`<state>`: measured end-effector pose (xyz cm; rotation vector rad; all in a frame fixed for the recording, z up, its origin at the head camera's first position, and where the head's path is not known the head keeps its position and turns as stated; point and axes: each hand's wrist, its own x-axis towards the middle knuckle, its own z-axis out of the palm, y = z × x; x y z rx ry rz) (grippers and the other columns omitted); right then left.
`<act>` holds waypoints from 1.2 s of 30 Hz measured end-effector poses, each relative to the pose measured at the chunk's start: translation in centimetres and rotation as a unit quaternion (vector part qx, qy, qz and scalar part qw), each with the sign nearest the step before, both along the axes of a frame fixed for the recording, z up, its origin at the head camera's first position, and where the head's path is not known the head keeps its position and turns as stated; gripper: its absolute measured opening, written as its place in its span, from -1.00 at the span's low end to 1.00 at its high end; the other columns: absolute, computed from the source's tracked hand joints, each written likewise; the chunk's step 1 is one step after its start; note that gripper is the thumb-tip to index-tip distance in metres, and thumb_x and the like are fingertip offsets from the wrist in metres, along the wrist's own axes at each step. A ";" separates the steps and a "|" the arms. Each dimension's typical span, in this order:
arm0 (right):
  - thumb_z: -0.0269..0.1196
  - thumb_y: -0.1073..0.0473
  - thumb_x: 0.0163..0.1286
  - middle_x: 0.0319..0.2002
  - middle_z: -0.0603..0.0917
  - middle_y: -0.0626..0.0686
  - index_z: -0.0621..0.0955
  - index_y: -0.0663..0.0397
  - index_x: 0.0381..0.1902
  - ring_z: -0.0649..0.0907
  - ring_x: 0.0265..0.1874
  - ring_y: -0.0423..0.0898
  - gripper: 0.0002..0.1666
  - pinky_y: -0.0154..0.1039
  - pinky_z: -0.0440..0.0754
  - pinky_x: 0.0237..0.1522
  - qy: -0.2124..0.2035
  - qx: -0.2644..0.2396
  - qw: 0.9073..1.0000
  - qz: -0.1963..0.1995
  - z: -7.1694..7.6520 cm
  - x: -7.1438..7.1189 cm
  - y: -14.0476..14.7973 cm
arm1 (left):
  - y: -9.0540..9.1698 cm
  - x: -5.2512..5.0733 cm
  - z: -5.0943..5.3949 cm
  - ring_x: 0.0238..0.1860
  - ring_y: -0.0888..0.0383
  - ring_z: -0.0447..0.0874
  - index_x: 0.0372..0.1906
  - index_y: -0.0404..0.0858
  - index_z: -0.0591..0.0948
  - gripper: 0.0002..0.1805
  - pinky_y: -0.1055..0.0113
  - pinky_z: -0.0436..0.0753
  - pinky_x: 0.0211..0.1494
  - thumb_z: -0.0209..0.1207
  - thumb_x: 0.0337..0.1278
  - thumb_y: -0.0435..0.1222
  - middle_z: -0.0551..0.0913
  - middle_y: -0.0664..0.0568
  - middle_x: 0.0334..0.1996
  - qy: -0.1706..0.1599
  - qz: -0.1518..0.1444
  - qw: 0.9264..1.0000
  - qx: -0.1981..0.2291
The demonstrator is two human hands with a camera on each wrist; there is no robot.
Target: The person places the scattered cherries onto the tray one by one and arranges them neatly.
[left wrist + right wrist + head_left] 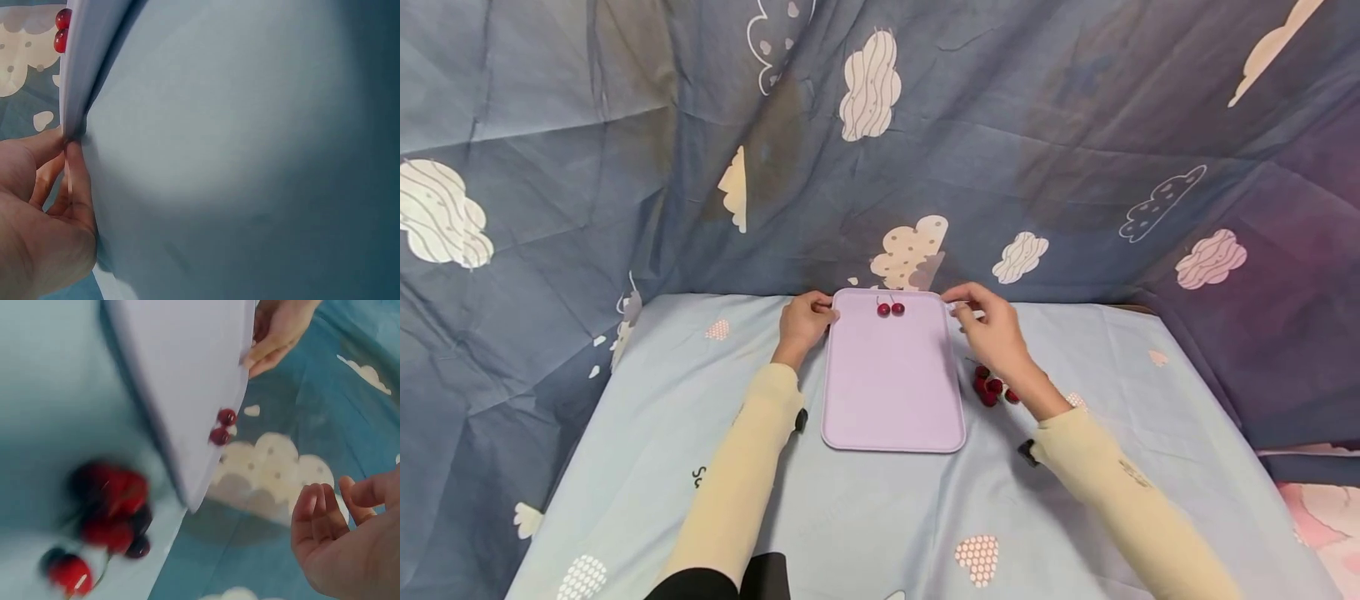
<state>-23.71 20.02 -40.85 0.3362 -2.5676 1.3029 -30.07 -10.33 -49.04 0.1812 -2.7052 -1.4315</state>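
A pale purple rectangular tray (892, 383) lies on the light blue cloth. Two dark red cherries (891, 309) with thin stems sit side by side near its far edge. My left hand (806, 323) is at the far left corner, where thumb and fingers pinch the tray's rim (78, 87). By the far right corner is my right hand (994, 327). In the right wrist view that hand (353, 534) is apart from the tray, its fingers loosely bent with nothing between them. Several more cherries (109, 509) lie in a cluster beside the tray's right side, below the right hand.
A dark blue curtain (820, 183) with cloud prints hangs right behind the tray's far edge. Light blue cloth (865, 517) covers the table and has soft wrinkles. At the far right, a pink patterned fabric (1326, 517) shows beyond the table edge.
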 end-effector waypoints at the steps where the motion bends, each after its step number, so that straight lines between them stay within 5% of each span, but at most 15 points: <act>1: 0.12 0.25 0.60 0.02 0.79 0.10 0.75 0.02 0.04 0.78 -0.18 -0.12 -0.72 -0.40 0.72 -0.28 -0.006 -0.007 1.000 -0.005 0.0 0.3 0.8 | 0.0 -0.1 0.0 0.00 -0.11 0.76 0.06 -0.24 0.76 -0.72 0.03 0.65 0.24 0.39 0.33 -0.25 0.82 -0.14 -0.06 -0.001 -0.001 1.000 0.000; 5: 0.18 0.11 0.63 0.02 0.78 0.12 0.72 0.09 0.10 0.77 -0.47 -0.19 -0.72 -0.27 0.78 -0.38 -0.047 -0.034 0.998 -0.028 -0.5 1.5 4.6 | 0.1 -0.2 0.3 0.02 -0.10 0.75 0.07 -0.23 0.76 -0.72 0.03 0.65 0.26 0.39 0.33 -0.24 0.82 -0.12 -0.05 -0.007 -0.002 1.000 -0.002; 8: 0.22 0.01 0.63 -0.01 0.78 -0.05 0.69 0.11 0.17 0.70 -0.64 -0.20 -0.64 -0.28 0.73 -0.50 -0.100 -0.061 0.991 -0.057 -1.2 2.4 7.2 | 0.0 -0.1 0.4 0.03 -0.09 0.75 0.07 -0.22 0.76 -0.72 0.03 0.64 0.27 0.38 0.34 -0.23 0.82 -0.12 -0.04 -0.008 -0.001 1.000 -0.004; 15: 0.29 -0.09 0.57 -0.18 0.71 -0.23 0.68 0.02 0.18 0.69 -0.62 -0.20 -0.59 -0.29 0.63 -0.59 -0.174 -0.071 0.976 -0.109 -3.1 4.5 11.5 | -0.3 0.3 0.2 0.03 -0.09 0.76 0.08 -0.24 0.76 -0.71 0.04 0.66 0.23 0.38 0.34 -0.24 0.81 -0.14 -0.03 -0.006 0.001 1.000 -0.005; 25: 0.45 -0.28 0.35 -0.44 0.70 -0.07 0.71 0.08 0.06 0.48 -0.72 -0.23 -0.39 -0.23 0.50 -0.59 -0.254 0.014 0.958 -0.135 -4.0 6.8 11.4 | -0.6 0.3 0.2 -0.02 -0.08 0.77 0.07 -0.23 0.77 -0.72 0.06 0.68 0.14 0.38 0.33 -0.24 0.81 -0.15 -0.06 0.000 0.001 1.000 0.000; 36: 0.48 -0.27 0.29 -0.41 0.74 -0.04 0.73 -0.01 -0.14 0.56 -0.59 -0.18 -0.52 -0.25 0.46 -0.49 -0.253 0.119 0.949 -0.146 -5.5 7.7 11.0 | -0.2 0.1 0.1 0.00 -0.10 0.76 0.05 -0.24 0.77 -0.73 0.03 0.65 0.22 0.40 0.31 -0.25 0.82 -0.14 -0.06 0.000 -0.002 1.000 -0.001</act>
